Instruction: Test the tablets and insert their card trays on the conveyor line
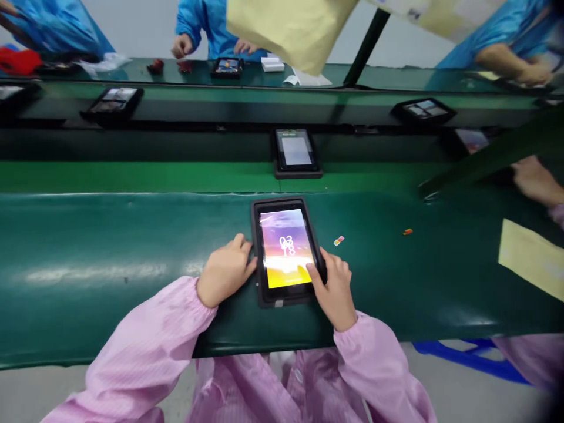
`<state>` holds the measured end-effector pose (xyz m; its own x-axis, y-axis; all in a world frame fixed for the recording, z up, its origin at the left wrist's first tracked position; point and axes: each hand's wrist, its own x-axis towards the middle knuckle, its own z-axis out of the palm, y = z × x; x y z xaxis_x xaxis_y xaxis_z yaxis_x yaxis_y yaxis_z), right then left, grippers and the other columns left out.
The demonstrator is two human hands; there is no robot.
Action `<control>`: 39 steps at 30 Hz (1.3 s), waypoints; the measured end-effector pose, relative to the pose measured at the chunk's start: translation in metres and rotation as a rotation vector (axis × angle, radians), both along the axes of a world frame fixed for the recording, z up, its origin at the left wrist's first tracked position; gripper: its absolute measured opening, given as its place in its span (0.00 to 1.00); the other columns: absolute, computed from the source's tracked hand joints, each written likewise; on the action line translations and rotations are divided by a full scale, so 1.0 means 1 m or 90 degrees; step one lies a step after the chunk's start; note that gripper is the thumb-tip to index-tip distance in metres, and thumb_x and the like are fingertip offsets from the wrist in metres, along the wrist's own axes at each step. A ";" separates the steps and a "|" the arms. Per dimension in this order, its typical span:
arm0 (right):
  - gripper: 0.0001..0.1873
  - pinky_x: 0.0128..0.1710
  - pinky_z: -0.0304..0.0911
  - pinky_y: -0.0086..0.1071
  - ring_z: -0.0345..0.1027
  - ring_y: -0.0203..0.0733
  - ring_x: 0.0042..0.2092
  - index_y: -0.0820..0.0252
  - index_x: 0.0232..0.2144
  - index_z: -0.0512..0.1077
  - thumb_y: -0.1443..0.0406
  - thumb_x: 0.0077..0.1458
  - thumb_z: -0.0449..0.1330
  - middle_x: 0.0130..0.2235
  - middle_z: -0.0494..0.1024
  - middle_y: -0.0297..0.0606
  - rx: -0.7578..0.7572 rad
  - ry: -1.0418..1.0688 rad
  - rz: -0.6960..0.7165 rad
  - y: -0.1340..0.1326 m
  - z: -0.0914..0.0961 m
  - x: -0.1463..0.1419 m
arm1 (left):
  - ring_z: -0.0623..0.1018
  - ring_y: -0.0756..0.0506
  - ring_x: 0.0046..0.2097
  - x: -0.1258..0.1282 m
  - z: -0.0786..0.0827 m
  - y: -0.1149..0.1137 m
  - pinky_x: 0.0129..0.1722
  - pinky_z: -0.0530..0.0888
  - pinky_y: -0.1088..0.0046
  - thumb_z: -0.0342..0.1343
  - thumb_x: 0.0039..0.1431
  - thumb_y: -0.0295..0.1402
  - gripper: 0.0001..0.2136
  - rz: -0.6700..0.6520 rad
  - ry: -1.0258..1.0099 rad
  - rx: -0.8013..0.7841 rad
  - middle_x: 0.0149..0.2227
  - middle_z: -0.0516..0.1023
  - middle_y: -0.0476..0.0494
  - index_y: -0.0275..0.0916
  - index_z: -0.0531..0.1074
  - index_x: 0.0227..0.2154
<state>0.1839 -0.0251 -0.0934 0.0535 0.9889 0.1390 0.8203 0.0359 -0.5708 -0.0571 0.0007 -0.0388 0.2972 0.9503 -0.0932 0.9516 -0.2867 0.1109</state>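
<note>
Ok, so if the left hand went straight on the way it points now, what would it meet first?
The left hand meets the tablet's black case first; it seems to touch it already, though depth is unclear.

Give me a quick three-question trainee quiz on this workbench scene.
1. What does the black-cased tablet lie on? A: a green conveyor belt. B: a steel tray. C: a wooden bench.
2. True or false: the left hand and the right hand both touch the tablet.
3. What colour are the person's sleeves?

Key: 1 A; 2 true; 3 pink.
</note>
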 end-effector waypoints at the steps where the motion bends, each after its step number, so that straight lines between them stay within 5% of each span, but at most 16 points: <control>1: 0.34 0.49 0.59 0.51 0.62 0.53 0.49 0.60 0.60 0.61 0.45 0.61 0.47 0.49 0.71 0.49 -0.002 -0.016 0.002 -0.008 0.002 0.002 | 0.75 0.40 0.41 -0.001 0.005 0.005 0.37 0.72 0.64 0.41 0.67 0.40 0.19 0.006 0.007 0.031 0.44 0.71 0.35 0.33 0.69 0.48; 4: 0.36 0.54 0.56 0.53 0.57 0.57 0.57 0.57 0.63 0.57 0.45 0.60 0.49 0.58 0.64 0.52 0.057 -0.069 0.047 -0.016 0.010 0.004 | 0.72 0.37 0.46 0.002 0.012 0.036 0.43 0.70 0.60 0.38 0.68 0.41 0.21 0.012 0.010 0.167 0.47 0.71 0.33 0.34 0.68 0.51; 7: 0.30 0.61 0.48 0.56 0.44 0.58 0.66 0.43 0.60 0.64 0.44 0.58 0.52 0.67 0.52 0.41 0.123 -0.119 0.280 0.002 0.017 0.010 | 0.71 0.35 0.46 0.012 0.007 0.074 0.44 0.67 0.57 0.36 0.68 0.42 0.23 -0.083 0.022 0.191 0.46 0.72 0.33 0.34 0.71 0.49; 9: 0.24 0.63 0.44 0.57 0.41 0.57 0.68 0.36 0.53 0.70 0.43 0.56 0.54 0.68 0.52 0.33 0.135 -0.141 0.446 0.022 0.020 0.017 | 0.71 0.35 0.46 0.019 0.000 0.091 0.45 0.65 0.56 0.35 0.68 0.41 0.23 -0.135 0.024 0.171 0.45 0.73 0.33 0.33 0.72 0.47; 11: 0.20 0.64 0.41 0.57 0.42 0.55 0.68 0.35 0.49 0.73 0.45 0.57 0.54 0.67 0.55 0.29 0.137 -0.159 0.515 0.044 0.021 0.023 | 0.71 0.35 0.46 0.022 -0.006 0.097 0.45 0.65 0.56 0.35 0.69 0.40 0.23 -0.151 0.031 0.167 0.45 0.74 0.32 0.32 0.72 0.47; 16: 0.36 0.65 0.41 0.57 0.37 0.57 0.69 0.56 0.62 0.61 0.43 0.59 0.49 0.69 0.48 0.47 0.124 -0.157 0.289 0.062 0.017 0.027 | 0.71 0.36 0.44 0.023 -0.010 0.097 0.44 0.65 0.57 0.34 0.68 0.38 0.23 -0.126 0.031 0.159 0.42 0.74 0.32 0.32 0.73 0.46; 22: 0.54 0.63 0.49 0.55 0.40 0.55 0.69 0.64 0.68 0.25 0.37 0.55 0.40 0.69 0.47 0.55 0.024 0.012 0.162 0.013 -0.011 0.008 | 0.71 0.39 0.42 0.023 -0.001 0.106 0.47 0.67 0.59 0.31 0.67 0.36 0.23 -0.071 -0.065 0.034 0.35 0.73 0.35 0.33 0.73 0.37; 25: 0.54 0.64 0.47 0.56 0.41 0.55 0.69 0.64 0.67 0.22 0.36 0.55 0.38 0.68 0.48 0.56 0.023 0.066 0.123 0.001 -0.018 -0.004 | 0.72 0.39 0.43 0.024 0.007 0.108 0.49 0.67 0.59 0.32 0.66 0.38 0.22 -0.033 -0.131 -0.052 0.37 0.75 0.36 0.35 0.72 0.36; 30: 0.44 0.64 0.50 0.51 0.45 0.50 0.68 0.63 0.68 0.30 0.42 0.61 0.32 0.68 0.52 0.53 0.077 0.150 0.090 0.003 -0.012 -0.002 | 0.74 0.43 0.38 0.022 0.023 0.101 0.41 0.69 0.68 0.35 0.64 0.49 0.24 0.190 -0.457 -0.148 0.35 0.77 0.45 0.39 0.71 0.32; 34: 0.30 0.55 0.60 0.44 0.59 0.48 0.60 0.63 0.64 0.50 0.54 0.65 0.40 0.60 0.64 0.53 0.127 0.158 -0.125 0.036 -0.002 0.072 | 0.70 0.45 0.33 0.024 0.049 0.078 0.34 0.66 0.70 0.40 0.63 0.45 0.18 0.188 -0.520 -0.103 0.30 0.73 0.48 0.41 0.70 0.28; 36: 0.23 0.55 0.58 0.46 0.60 0.51 0.57 0.63 0.55 0.64 0.57 0.62 0.47 0.55 0.68 0.52 0.055 0.038 -0.270 0.062 0.002 0.131 | 0.68 0.45 0.34 0.029 0.065 0.062 0.33 0.65 0.70 0.44 0.62 0.43 0.15 0.170 -0.523 -0.078 0.30 0.71 0.49 0.43 0.69 0.27; 39: 0.17 0.53 0.54 0.51 0.60 0.54 0.51 0.68 0.43 0.71 0.62 0.54 0.57 0.44 0.72 0.52 0.001 0.014 -0.354 0.098 0.005 0.206 | 0.67 0.46 0.32 0.041 0.081 0.040 0.33 0.64 0.70 0.49 0.62 0.44 0.14 0.172 -0.587 0.002 0.28 0.68 0.50 0.44 0.68 0.25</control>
<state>0.3897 0.0733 -0.0884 0.5697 0.8108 0.1341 0.7041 -0.3974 -0.5885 -0.0161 0.0406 0.0425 0.0234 0.9973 0.0698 0.5248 -0.0717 0.8482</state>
